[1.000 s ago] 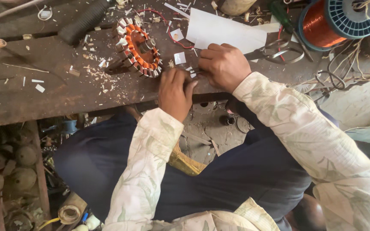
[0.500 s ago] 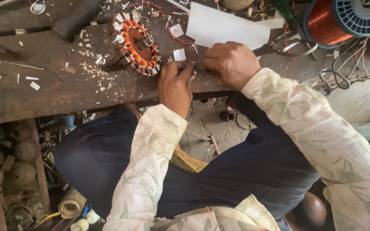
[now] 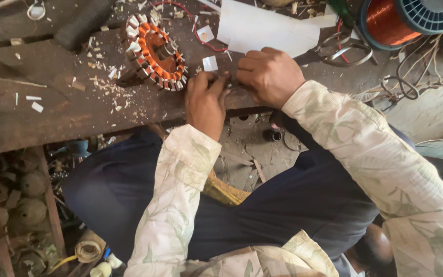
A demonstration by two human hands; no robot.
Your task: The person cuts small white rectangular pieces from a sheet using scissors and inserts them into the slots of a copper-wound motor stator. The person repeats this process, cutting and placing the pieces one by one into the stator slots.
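Head view, looking down on my lap and the worktop (image 3: 52,118).

Item: my left hand (image 3: 206,102), at the near edge of the worktop, fingers drawn together toward the right hand; what they pinch is too small and hidden to name.

Item: my right hand (image 3: 270,77), curled and knuckles up, fingertips meeting the left hand's; whether it grips anything I cannot tell.

Item: motor stator (image 3: 155,51), orange windings with white slot liners, lying tilted just left of my left hand, apart from it.

Item: white sheet (image 3: 267,31), touching the far side of my right hand; a small cut white square (image 3: 210,63) lies just beyond my left fingers.

Item: copper wire spool (image 3: 401,20), far right corner, well apart.

Progress, by my judgement: liners sit in many slots; scraps and shavings (image 3: 103,87) litter the worktop, so cutting is well underway, more pieces likely remain.

Edges and room: both hands sit right at the worktop's front edge, above my knees. Bare wood lies leftward; loose wires (image 3: 401,87) crowd the right.
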